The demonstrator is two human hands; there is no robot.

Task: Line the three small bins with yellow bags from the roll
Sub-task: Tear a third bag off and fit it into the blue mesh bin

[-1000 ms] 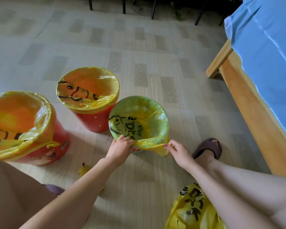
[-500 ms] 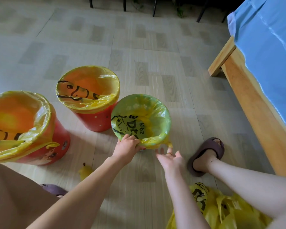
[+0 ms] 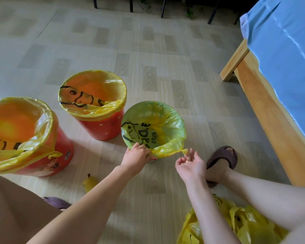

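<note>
The bag's tail (image 3: pixel 184 151) has been let go by the right hand (image 3: pixel 190 165), now open beside it; the rim of the green bin (image 3: pixel 152 127) is still gripped by the left hand (image 3: pixel 136 156), so all three bins look lined

Three lined bins (image 3: pixel 102 127) on floor (image 3: pixel 165 67)

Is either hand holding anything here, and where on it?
The left hand grips the yellow bag at its folded-over edge on the green bin's near rim. The right hand holds nothing, fingers loose beside the bag's corner.
</note>
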